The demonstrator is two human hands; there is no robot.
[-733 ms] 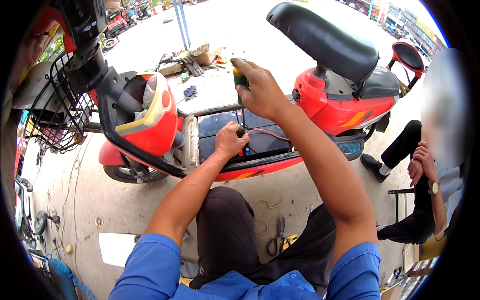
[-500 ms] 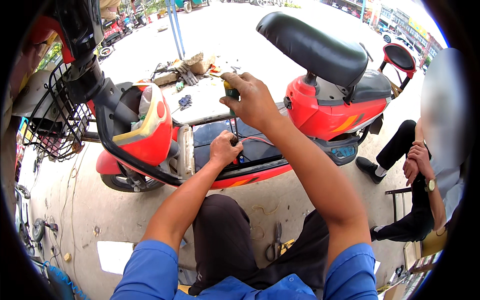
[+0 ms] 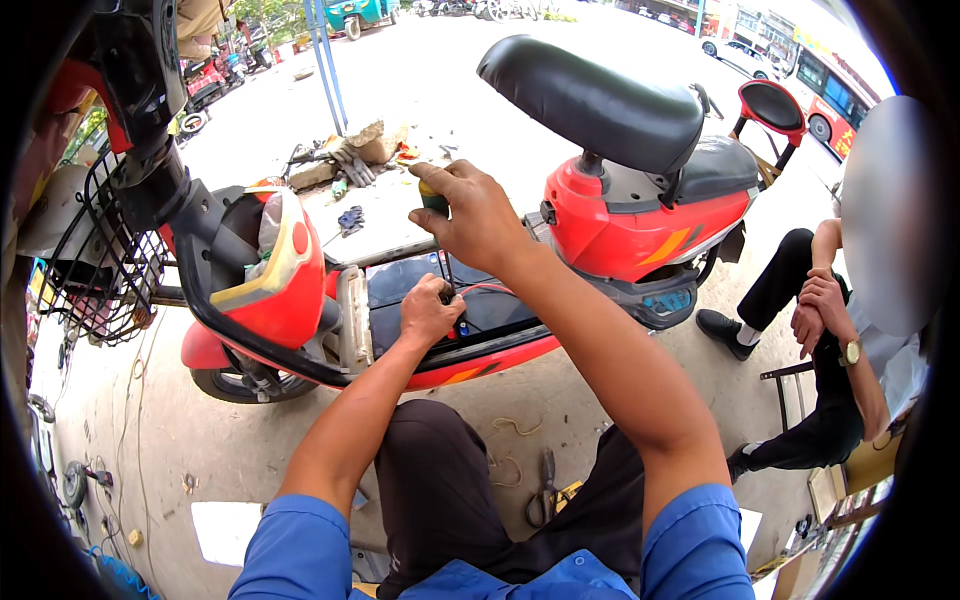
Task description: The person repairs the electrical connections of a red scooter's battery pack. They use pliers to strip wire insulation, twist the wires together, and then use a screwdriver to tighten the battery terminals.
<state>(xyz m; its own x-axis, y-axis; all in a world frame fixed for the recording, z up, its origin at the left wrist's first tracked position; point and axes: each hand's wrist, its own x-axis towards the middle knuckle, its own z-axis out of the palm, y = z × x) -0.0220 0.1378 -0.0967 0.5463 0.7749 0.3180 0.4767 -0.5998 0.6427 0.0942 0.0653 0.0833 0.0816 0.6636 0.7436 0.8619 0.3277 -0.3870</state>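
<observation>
Scooter (image 3: 600,235) shifted left in view, screwdriver (image 3: 433,198) gripped upright in right hand (image 3: 477,217), left hand (image 3: 428,314) below, hold unclear

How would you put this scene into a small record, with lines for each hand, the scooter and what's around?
Left hand: low over the dark batteries, fingers close to the screwdriver shaft and a red wire; exact grip unclear
Right hand: holding the screwdriver by its handle, higher up
Scooter: red, batteries exposed between front and seat
Ground: scissors between the worker's legs
Nearby: seated person wearing a wristwatch
</observation>
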